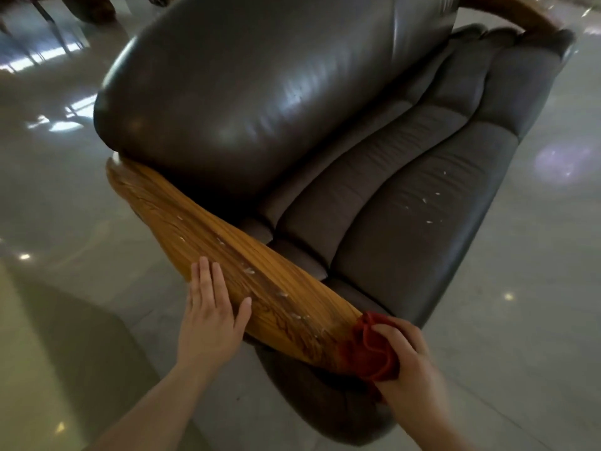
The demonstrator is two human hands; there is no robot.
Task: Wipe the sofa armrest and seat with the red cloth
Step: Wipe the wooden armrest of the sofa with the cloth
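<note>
Your right hand has its grip closed around the red cloth, which is bunched up and pressed against the near end of the wooden armrest. The cloth sits on the thumb side of your hand, between your fingers and the wood, with folds spilling out toward the armrest and a little hanging below your palm. It is touching the armrest at its rounded front tip, just above the grey padded side of the sofa.

Your left hand lies flat on the outer edge of the same armrest, fingers straight and close together, thumb spread across the wood grain. Its grip is wide and holds nothing. The two hands are apart, with a stretch of bare wood between them.

White flecks run in a loose line along the top of the armrest, between your left hand and the cloth and farther up toward the backrest. More white flecks are scattered on the grey seat cushion, well away from the cloth. The sofa stands on a glossy tiled floor.
</note>
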